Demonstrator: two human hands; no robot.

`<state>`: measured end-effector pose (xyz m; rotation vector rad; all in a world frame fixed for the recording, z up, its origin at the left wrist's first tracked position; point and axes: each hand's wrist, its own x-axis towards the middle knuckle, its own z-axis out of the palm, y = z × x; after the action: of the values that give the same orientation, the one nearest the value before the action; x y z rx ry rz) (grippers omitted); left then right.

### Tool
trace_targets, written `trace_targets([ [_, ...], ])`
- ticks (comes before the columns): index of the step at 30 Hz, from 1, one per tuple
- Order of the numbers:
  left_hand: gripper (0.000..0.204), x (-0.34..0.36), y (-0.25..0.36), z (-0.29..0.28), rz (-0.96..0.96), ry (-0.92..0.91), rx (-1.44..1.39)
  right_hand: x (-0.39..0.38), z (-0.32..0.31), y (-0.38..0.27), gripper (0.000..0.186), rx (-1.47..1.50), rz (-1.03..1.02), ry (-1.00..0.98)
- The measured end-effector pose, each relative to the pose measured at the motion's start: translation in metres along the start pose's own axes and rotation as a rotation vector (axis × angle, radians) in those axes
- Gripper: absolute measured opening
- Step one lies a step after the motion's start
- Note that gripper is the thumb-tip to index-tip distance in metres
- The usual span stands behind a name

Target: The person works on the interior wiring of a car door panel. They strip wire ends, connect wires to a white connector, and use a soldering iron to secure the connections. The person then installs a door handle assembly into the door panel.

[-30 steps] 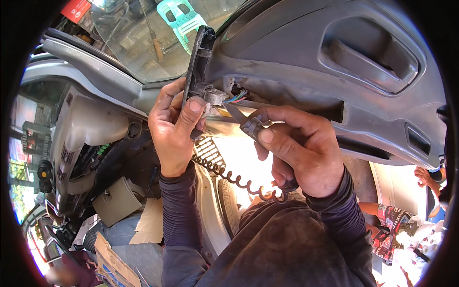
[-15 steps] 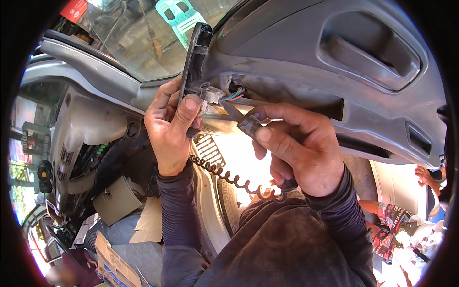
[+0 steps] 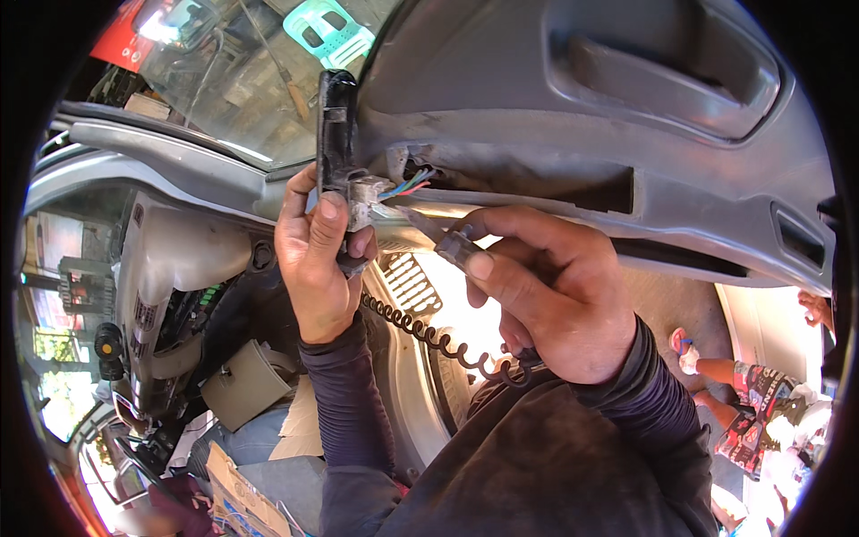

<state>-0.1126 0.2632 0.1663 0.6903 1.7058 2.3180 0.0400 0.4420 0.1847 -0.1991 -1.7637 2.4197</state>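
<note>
My left hand (image 3: 315, 259) grips a long black window switch panel (image 3: 336, 121) upright, thumb at its lower part. A pale, dirty plug connector (image 3: 365, 195) sits against the panel's right side. Thin coloured wires (image 3: 410, 183) run from the connector toward the opening in the door trim. In my right hand (image 3: 555, 286), thumb and forefinger pinch a dark circuit tester (image 3: 455, 243), its tapered tip pointing at the connector. Whether the tip touches a contact, I cannot tell. A coiled black cord (image 3: 429, 338) stretches from below my left hand to my right hand.
The grey door panel (image 3: 483, 134) with its recessed opening (image 3: 573, 186) lies ahead and to the right. Dashboard (image 3: 183, 237) and cardboard (image 3: 237, 488) are at left. A turquoise stool (image 3: 329, 34) shows through the window. Another person's patterned shorts (image 3: 761, 403) appear at far right.
The panel and connector have shifted left and slightly down in view, and the panel stands straighter. My right hand with the tester has moved slightly left. Both grips stay closed.
</note>
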Motion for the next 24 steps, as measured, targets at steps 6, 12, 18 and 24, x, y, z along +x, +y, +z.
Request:
trace_targets([
  [6, 0.047, -0.005, 0.013, 0.004, -0.035, 0.001, 0.048, 0.003, 0.006, 0.007, 0.033, 0.080, -0.038, 0.024],
  [12, 0.044, -0.007, 0.015, 0.004, -0.043, 0.025, 0.115, 0.007, 0.008, 0.007, 0.031, 0.104, -0.017, 0.016],
  [18, 0.044, -0.005, 0.012, 0.002, -0.027, 0.005, 0.097, 0.008, 0.011, 0.006, 0.030, 0.096, -0.039, 0.044],
  [24, 0.049, -0.003, 0.008, -0.003, -0.013, -0.019, 0.095, 0.009, 0.011, 0.005, 0.030, 0.074, -0.046, 0.044],
])
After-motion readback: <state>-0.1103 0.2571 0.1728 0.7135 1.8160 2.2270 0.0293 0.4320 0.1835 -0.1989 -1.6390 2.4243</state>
